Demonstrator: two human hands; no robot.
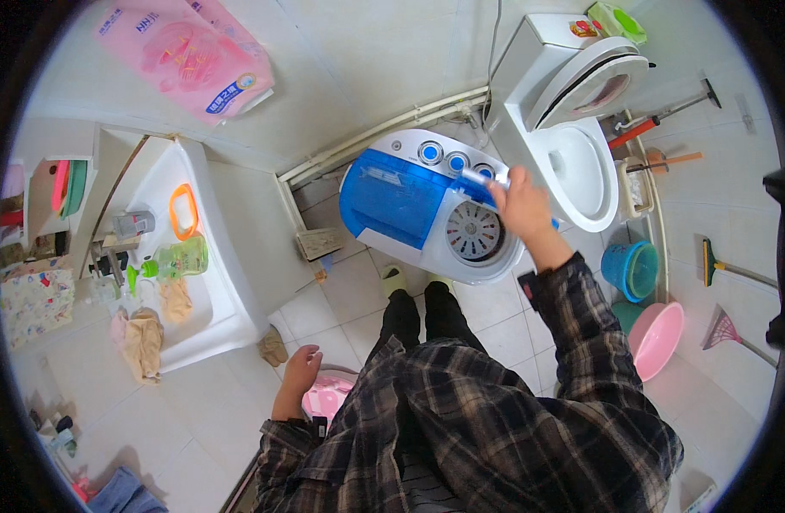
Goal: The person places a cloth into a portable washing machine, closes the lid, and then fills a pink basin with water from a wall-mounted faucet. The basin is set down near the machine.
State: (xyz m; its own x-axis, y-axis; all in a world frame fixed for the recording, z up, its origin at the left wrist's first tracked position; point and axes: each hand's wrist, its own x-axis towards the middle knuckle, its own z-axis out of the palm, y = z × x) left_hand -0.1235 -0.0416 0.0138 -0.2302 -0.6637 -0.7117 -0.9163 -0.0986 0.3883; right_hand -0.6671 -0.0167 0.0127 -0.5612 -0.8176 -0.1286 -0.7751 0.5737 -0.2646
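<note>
A small twin-tub washing machine with a white body stands on the floor in front of me. Its larger blue see-through lid lies closed on the left side. On the right, the small blue spin-tub lid is raised, and my right hand is closed on its edge. Under it shows the round, slotted spin basket; what lies deeper cannot be made out. My left hand hangs low at my side with loosely bent fingers, holding nothing, near a pink basin.
A white toilet with its lid up stands right of the machine. Blue bucket and pink tub sit at the right wall. On the left, a white sink holds a green pump bottle. A pink package is up front.
</note>
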